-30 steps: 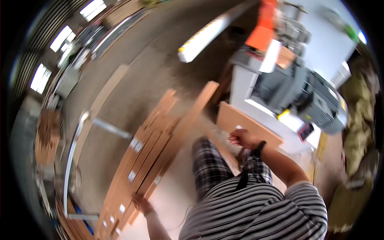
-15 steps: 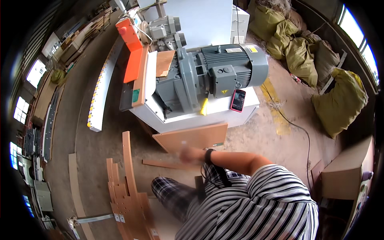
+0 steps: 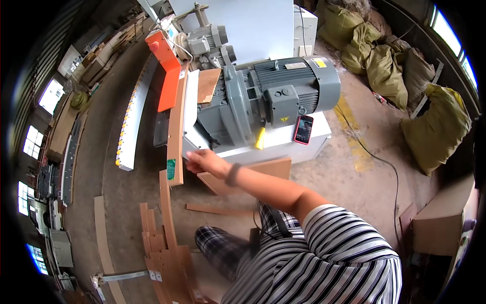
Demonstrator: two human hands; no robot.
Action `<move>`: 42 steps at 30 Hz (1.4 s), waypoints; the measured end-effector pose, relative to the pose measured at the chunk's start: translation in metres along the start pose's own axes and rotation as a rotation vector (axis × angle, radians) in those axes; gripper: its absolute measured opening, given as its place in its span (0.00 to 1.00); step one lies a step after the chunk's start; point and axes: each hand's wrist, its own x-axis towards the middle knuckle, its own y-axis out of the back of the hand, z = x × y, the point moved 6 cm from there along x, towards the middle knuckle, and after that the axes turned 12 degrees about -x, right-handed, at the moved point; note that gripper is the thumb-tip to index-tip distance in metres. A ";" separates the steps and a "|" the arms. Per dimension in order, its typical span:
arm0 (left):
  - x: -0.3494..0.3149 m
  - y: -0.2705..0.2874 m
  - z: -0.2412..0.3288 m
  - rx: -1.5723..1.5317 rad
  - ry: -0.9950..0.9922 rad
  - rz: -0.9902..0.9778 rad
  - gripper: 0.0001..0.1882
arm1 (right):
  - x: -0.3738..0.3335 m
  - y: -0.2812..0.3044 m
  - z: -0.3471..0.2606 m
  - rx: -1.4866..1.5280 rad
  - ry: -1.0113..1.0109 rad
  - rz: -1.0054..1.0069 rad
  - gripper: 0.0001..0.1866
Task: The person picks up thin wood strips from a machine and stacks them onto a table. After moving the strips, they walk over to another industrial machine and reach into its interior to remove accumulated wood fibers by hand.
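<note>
My right hand (image 3: pixel 205 162) reaches left at the end of a bare forearm with a dark wristband. Its fingers are loosely bent, with a gap between thumb and forefinger, and nothing shows in them. Just left of the fingertips is the end of a long, narrow brown board (image 3: pixel 175 137) bearing a green label (image 3: pixel 171 169). The board sticks out from the machine beside an orange guard (image 3: pixel 168 91). Whether the fingertips touch its edge, I cannot tell. My left hand is out of sight.
A large grey motor (image 3: pixel 296 86) stands on a white base with a phone (image 3: pixel 303 129) on it. A brown panel (image 3: pixel 253 175) leans against the base. Stacked brown boards (image 3: pixel 174 261) lie at lower left, a roller rail (image 3: pixel 134 116) beyond. Sacks (image 3: pixel 387 76) line the right.
My right hand has moved up and left from above my legs to the board's end. The labelled board has slid out of the machine toward me.
</note>
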 end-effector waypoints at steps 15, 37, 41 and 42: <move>-0.005 -0.008 0.217 -0.636 -0.280 -0.138 0.27 | -0.042 -0.065 -0.003 -0.041 -0.141 -0.171 0.14; -0.056 0.083 0.386 -0.768 -0.349 -0.648 0.26 | -0.086 -0.103 0.022 -0.048 -0.263 -0.553 0.23; -0.056 0.083 0.373 -0.721 -0.158 -0.557 0.30 | -0.077 -0.105 0.024 -0.082 -0.258 -0.504 0.27; -0.054 0.081 0.372 -0.722 -0.159 -0.560 0.30 | -0.086 -0.110 0.026 -0.024 -0.253 -0.547 0.27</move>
